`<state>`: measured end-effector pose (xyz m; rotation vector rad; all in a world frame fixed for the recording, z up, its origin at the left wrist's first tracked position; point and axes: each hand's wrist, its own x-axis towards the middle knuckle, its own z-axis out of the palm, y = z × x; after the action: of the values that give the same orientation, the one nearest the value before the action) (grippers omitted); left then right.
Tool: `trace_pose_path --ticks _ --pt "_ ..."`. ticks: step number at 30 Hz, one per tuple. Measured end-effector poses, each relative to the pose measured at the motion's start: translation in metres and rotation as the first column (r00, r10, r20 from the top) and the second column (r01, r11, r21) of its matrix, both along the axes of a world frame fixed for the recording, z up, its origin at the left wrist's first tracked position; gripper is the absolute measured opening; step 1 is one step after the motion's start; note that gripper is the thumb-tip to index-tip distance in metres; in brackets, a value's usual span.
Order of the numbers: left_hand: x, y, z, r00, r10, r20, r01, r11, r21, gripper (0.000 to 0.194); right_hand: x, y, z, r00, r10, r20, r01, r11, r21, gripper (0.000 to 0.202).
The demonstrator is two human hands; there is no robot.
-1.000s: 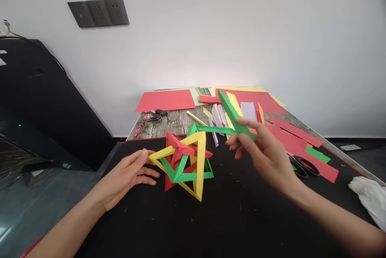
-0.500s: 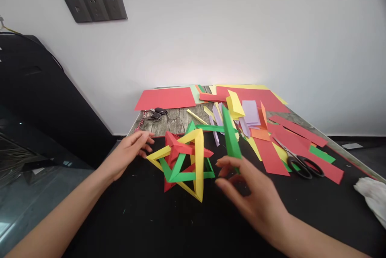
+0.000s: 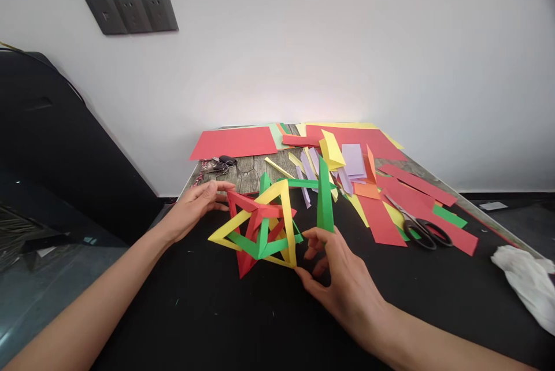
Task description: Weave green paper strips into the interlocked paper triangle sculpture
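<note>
An openwork paper model (image 3: 260, 209) of interlocked red, yellow and green folded strips stands over the black tabletop between my hands. My left hand (image 3: 195, 206) has its thumb and fingers closed at the model's upper left red corner. A folded green paper strip (image 3: 325, 197) rises upright from my right hand (image 3: 342, 278), held among the fingers. The same hand's thumb tip touches the lower right yellow corner of the model. Another green strip lies level behind the model, toward the upright one. The lower end of the upright strip is hidden by my right fingers.
Black-handled scissors (image 3: 427, 232) lie on red paper strips (image 3: 381, 223) at the right. Purple paper pieces (image 3: 353, 160) and a folded yellow piece (image 3: 332, 151) are behind. Keys (image 3: 223, 164) lie back left, near a red sheet (image 3: 236, 143). A white crumpled tissue (image 3: 522, 281) is far right.
My left hand has moved right onto the red corner, and the model has turned and tilted. My right hand has come left to touch the model; its green strip now stands more upright.
</note>
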<state>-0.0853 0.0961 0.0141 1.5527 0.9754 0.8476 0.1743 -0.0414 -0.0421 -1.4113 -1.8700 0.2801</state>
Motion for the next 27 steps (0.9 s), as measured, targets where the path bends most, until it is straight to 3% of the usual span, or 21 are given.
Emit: trace_pose_path --ticks 8,15,21,27 --pt "-0.014 -0.017 0.005 0.999 0.043 0.022 -0.042 0.999 -0.016 0.045 -0.008 0.000 0.000 1.000 -0.023 0.010 0.023 1.000 0.015 0.052" --pt "-0.021 -0.023 0.002 0.995 0.096 -0.023 -0.096 0.995 -0.004 0.040 -0.007 0.012 -0.003 1.000 0.023 -0.014 -0.022 0.999 0.041 0.042" --pt "-0.029 -0.039 -0.002 0.979 0.158 -0.129 -0.155 0.987 0.029 0.042 0.004 0.037 -0.002 1.000 -0.002 -0.016 0.004 0.996 0.092 0.039" --pt "-0.026 -0.074 0.003 0.950 0.212 -0.230 -0.188 0.975 0.120 0.030 0.014 0.075 0.000 0.999 -0.039 -0.037 0.045 0.986 0.163 0.038"
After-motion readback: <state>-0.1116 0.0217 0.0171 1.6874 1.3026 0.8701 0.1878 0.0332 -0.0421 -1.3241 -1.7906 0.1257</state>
